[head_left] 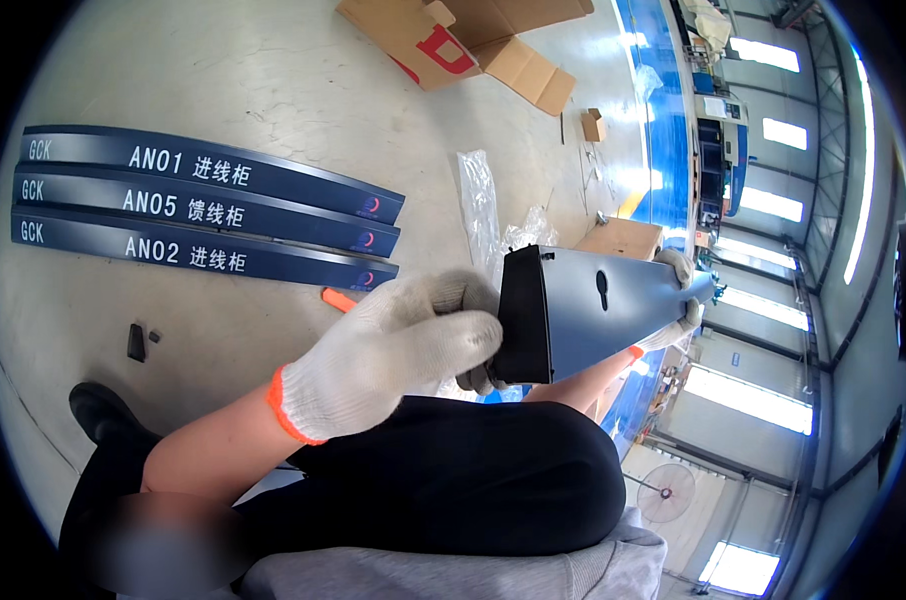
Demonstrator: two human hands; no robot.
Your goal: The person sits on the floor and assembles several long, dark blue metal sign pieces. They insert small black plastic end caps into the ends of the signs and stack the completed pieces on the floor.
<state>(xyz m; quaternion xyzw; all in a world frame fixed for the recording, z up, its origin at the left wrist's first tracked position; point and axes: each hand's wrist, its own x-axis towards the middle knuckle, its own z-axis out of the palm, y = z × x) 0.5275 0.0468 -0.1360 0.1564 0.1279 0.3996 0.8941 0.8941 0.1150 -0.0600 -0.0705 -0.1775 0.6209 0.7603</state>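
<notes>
"State of progress, from the left?"

"Beyond and to the left of the left hand (388,345), three dark blue panels (283,217) lie side by side on the floor (273,330), printed faces up. I judge these set aside as finished. Two small black pieces (136,342) lie loose, farther left of that hand and apart from the panels."

"Anything outstanding?"

"The held panel (613,310), judged to be mid-work. It is off the floor, reaching rightward from the left hand. A black end piece (526,320) sits at its near end; whether it is fully seated cannot be confirmed. The far end is too covered to inspect. A keyhole-shaped slot (602,290) shows in the face, between the hands."

"Condition of the left hand?"

"Gloved, closed in a grasp around the black end piece, thumb on the near side. Part of an orange item (339,299) shows on the floor just beyond its wrist; the kind cannot be told."

"And the right hand (670,330)?"

"Gloved, farther out, grasping the held panel toward its far end, with glove visible at both edges. The fingertips' exact placement cannot be told."
</notes>
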